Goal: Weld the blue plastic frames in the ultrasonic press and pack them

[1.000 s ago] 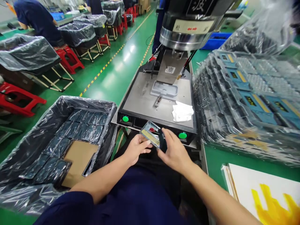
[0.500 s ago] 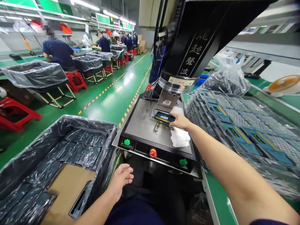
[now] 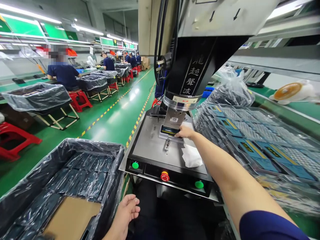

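My right hand (image 3: 186, 132) grips the right end of a small dark rectangular plastic casing (image 3: 169, 130) with a yellow stripe. The casing sits at the light metal fixture (image 3: 163, 136) on the press bed, just under the metal horn (image 3: 174, 116) of a black machine head (image 3: 193, 71). I cannot tell whether it is fully seated. My left hand (image 3: 127, 209) hovers in front of the press, beside the lined bin, its fingers loosely curled but apart and holding nothing. A crumpled white cloth (image 3: 192, 156) lies on the bed below my right forearm.
Along the press front are green buttons (image 3: 135, 165) and a red stop button (image 3: 165, 176). At left stands a plastic-lined bin (image 3: 117, 150) of wrapped dark parts and cardboard (image 3: 72, 216). Stacked clear trays (image 3: 240, 133) hold blue-yellow parts at right. Co-workers (image 3: 62, 75) sit further off.
My right hand has brought the casing back and down, closer under the horn, and its face looks flatter. The camera view has tilted up slightly. My left hand keeps nearly the same pose.
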Motion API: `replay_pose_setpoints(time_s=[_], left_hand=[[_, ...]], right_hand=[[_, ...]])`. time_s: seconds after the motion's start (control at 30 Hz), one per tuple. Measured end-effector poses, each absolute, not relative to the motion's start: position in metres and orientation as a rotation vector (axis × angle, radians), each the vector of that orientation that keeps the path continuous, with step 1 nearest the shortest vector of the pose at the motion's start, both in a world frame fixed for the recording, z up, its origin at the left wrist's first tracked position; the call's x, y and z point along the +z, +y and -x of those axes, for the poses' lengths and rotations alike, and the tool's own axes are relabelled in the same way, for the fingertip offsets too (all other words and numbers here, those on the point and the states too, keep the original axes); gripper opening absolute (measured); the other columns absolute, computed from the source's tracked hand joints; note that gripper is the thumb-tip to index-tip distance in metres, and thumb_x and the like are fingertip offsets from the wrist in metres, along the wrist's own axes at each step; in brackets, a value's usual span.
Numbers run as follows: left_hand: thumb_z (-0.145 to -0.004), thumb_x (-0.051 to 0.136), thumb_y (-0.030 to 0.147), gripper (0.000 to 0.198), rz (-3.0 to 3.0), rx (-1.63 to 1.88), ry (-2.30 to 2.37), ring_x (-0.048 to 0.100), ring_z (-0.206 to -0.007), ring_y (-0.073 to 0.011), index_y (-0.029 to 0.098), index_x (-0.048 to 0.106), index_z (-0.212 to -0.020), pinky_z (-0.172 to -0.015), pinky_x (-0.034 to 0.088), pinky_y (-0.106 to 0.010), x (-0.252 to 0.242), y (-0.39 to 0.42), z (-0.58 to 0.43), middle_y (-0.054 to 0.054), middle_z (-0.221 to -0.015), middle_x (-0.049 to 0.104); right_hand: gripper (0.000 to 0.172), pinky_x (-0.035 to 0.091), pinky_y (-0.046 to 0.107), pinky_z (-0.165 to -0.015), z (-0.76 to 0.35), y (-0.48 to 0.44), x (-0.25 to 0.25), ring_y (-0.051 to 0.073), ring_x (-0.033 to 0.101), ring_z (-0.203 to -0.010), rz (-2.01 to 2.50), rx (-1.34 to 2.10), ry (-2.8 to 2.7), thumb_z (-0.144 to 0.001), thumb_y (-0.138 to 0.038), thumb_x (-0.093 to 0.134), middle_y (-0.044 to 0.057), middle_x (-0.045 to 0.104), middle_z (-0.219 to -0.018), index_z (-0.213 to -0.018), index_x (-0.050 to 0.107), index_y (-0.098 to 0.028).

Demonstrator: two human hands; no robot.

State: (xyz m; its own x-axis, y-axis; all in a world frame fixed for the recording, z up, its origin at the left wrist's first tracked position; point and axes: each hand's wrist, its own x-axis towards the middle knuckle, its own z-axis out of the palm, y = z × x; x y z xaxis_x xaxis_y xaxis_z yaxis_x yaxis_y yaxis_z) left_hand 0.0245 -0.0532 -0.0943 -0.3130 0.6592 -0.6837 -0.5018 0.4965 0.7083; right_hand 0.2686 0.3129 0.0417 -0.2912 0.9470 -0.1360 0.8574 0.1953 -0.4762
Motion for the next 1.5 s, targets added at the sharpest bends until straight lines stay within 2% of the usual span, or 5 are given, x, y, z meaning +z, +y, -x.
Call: replay_pose_setpoints(time_s=[0.3, 0.77, 0.97, 1.13, 1.5], left_hand=[[-0.053, 0.084, 0.043, 0.053, -0.191, 1.149, 1.457, 0.059, -0.055, -0.0102, 0.017, 0.057, -0.091, -0.05, 0.041, -0.021, -0.107, -0.047, -0.037, -0.003, -0.079, 0.066], [-0.063, 0.078, 0.044, 0.043, -0.474, 1.233, 1.507, 0.059, -0.06, -0.0126, 0.017, 0.058, -0.089, -0.051, 0.041, -0.022, -0.1, -0.03, -0.039, -0.002, -0.075, 0.062], [-0.076, 0.069, 0.038, 0.033, -1.11, 1.305, 1.701, 0.061, -0.109, -0.0261, 0.02, 0.066, -0.104, -0.098, 0.047, -0.038, -0.072, -0.011, -0.022, -0.011, -0.114, 0.065], [-0.084, 0.055, 0.031, 0.055, -1.535, 1.09, 1.904, 0.035, -0.142, -0.0272, 0.018, 0.05, -0.137, -0.118, 0.028, -0.044, -0.08, -0.001, -0.018, -0.012, -0.153, 0.037], [-0.084, 0.051, 0.025, 0.071, -1.798, 0.79, 2.047, 0.015, -0.149, -0.0328, 0.016, 0.03, -0.151, -0.117, 0.032, -0.044, -0.111, 0.002, -0.043, -0.007, -0.162, -0.02]], right_hand=[[0.038, 0.032, 0.038, -0.109, -0.256, 0.286, 0.01, 0.027, 0.044, -0.132, 1.635, 0.251, -2.361, -0.094, -0.028, 0.048, 0.015, 0.053, -0.14, -0.128, 0.06, -0.014], [0.035, 0.033, 0.047, -0.108, -0.238, 0.26, 0.003, 0.03, 0.043, -0.131, 1.523, 0.052, -2.392, -0.094, -0.037, 0.048, 0.016, 0.056, -0.134, -0.109, 0.069, -0.014], [0.033, 0.047, 0.041, -0.094, -0.247, 0.18, 0.0, 0.026, 0.062, -0.104, 1.177, 0.07, -2.153, -0.094, -0.038, 0.046, 0.012, 0.069, -0.108, -0.105, 0.068, -0.018], [0.046, 0.041, 0.028, -0.058, -0.277, 0.09, -0.022, 0.016, 0.059, -0.058, 1.295, 0.278, -2.265, -0.098, -0.047, 0.039, 0.002, 0.063, -0.062, -0.067, 0.062, -0.022], [0.035, 0.044, 0.026, -0.064, -0.318, 0.059, -0.086, 0.015, 0.06, -0.063, 1.229, 0.129, -2.066, -0.1, -0.04, 0.041, 0.001, 0.061, -0.067, -0.077, 0.06, -0.021]])
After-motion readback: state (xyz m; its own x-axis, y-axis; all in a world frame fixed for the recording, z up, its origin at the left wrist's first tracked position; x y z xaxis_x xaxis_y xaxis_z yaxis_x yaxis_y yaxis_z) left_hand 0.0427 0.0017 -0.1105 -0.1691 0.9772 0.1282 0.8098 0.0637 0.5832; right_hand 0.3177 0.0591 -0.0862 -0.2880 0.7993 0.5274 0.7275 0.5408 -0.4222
